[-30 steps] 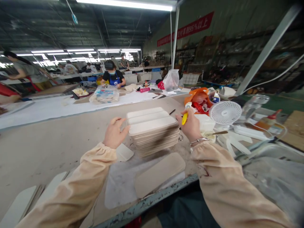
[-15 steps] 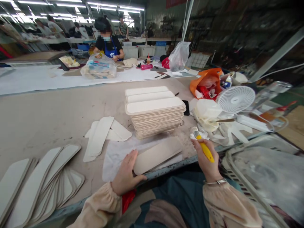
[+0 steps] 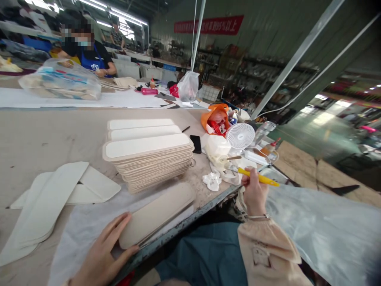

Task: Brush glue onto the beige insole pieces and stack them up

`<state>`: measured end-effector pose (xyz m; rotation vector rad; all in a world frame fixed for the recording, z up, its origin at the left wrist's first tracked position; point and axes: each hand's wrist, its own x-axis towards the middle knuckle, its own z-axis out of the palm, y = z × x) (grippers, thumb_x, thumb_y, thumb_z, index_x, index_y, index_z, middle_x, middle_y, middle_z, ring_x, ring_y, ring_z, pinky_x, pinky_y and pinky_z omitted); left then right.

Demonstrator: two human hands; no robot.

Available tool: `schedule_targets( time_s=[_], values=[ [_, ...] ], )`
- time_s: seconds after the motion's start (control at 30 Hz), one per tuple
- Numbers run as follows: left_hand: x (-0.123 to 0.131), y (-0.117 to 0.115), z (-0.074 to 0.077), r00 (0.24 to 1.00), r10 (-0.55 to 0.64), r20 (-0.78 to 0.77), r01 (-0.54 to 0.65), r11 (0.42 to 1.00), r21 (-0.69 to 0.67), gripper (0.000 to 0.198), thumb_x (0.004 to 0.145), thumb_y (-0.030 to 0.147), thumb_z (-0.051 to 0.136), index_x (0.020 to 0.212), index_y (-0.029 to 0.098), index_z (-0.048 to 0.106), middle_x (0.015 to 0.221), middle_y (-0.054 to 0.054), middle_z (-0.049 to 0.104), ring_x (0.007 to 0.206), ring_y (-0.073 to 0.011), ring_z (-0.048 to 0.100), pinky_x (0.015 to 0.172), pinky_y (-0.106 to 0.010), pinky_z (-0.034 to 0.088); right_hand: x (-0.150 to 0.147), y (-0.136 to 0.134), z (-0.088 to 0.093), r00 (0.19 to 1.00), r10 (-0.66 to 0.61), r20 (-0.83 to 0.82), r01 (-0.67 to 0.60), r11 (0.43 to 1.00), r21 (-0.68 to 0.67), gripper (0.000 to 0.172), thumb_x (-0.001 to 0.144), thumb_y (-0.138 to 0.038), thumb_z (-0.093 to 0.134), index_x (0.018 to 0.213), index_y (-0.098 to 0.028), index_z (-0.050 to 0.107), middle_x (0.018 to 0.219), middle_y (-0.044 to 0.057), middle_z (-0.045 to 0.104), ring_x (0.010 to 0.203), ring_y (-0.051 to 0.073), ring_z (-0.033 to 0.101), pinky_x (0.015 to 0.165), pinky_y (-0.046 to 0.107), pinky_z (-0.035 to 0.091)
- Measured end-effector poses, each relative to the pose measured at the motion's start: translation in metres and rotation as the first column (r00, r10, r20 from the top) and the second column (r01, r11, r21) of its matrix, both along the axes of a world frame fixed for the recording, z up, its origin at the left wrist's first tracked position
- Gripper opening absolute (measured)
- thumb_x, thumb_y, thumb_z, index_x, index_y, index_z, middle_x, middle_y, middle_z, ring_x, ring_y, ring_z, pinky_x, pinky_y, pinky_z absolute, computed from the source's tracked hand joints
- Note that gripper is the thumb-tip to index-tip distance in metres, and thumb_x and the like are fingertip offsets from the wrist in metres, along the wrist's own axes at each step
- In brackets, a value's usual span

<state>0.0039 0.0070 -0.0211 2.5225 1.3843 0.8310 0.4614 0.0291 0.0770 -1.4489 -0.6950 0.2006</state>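
Observation:
My right hand is closed round the yellow handle of a paintbrush. Its bristle end reaches over an open plastic-lined tub with pale stuff in it; whether the bristles touch is hard to see. Near the table edge, my left hand lies with thumb and fingers apart against the left end of a few flat beige rounded strips. These strips rest on a white sheet. Behind them stands a tall stack of similar strips with white faces on top.
Loose white strips overlap at the left. Crumpled tissue, a black phone, a small white fan and an orange bag lie to the right. Across the table a co-worker sits behind a filled plastic bag.
My view has swung to the right. The brush has moved from beside the crumpled tissue to the plastic-lined tub. My left hand stays at the end of the beige strips.

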Motion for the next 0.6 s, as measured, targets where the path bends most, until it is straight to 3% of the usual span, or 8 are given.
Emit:
schedule_targets(
  time_s=[0.1,0.23,0.4,0.6],
  values=[
    [-0.001,-0.001,-0.001,0.999,-0.003,0.043,0.003,1.0,-0.01,0.072,0.077,0.05,0.063,0.141,0.03,0.038,0.133,-0.008,0.056,0.114,-0.0297,0.06,0.094,-0.04,0.053,0.034,0.015,0.017,0.976,-0.032,0.217,0.067,0.985,-0.156,0.053,0.081,-0.064,0.052,0.085,-0.014,0.067,0.055,-0.001,0.054,0.046,0.011,0.044,0.048,0.024,0.036],
    [0.001,-0.004,0.003,0.996,0.024,0.082,-0.022,0.999,-0.025,0.073,0.077,0.047,0.064,0.143,0.03,0.036,0.138,-0.01,0.05,0.119,-0.0317,0.056,0.098,-0.043,0.05,0.058,0.042,0.027,0.869,0.11,0.482,0.131,0.889,-0.439,0.059,0.08,-0.069,0.046,0.057,-0.017,0.062,0.05,0.004,0.058,0.052,0.017,0.054,0.055,0.029,0.041],
    [0.005,-0.005,0.015,0.999,0.017,0.037,-0.017,1.0,-0.011,0.072,0.078,0.041,0.062,0.143,0.028,0.035,0.136,-0.012,0.05,0.118,-0.0321,0.056,0.094,-0.042,0.053,0.066,0.074,0.01,0.773,0.305,0.557,0.129,0.783,-0.608,0.059,0.079,-0.071,0.042,0.051,-0.022,0.059,0.051,0.007,0.062,0.058,0.023,0.06,0.063,0.035,0.043],
    [0.008,-0.006,0.019,1.0,0.015,0.019,-0.015,1.0,-0.007,0.072,0.078,0.038,0.061,0.144,0.027,0.033,0.134,-0.014,0.051,0.116,-0.0317,0.057,0.091,-0.043,0.054,0.067,0.096,-0.012,0.754,0.396,0.525,0.147,0.677,-0.721,0.061,0.079,-0.069,0.044,0.039,-0.024,0.054,0.045,0.008,0.059,0.053,0.023,0.055,0.063,0.037,0.042]
  ],
)
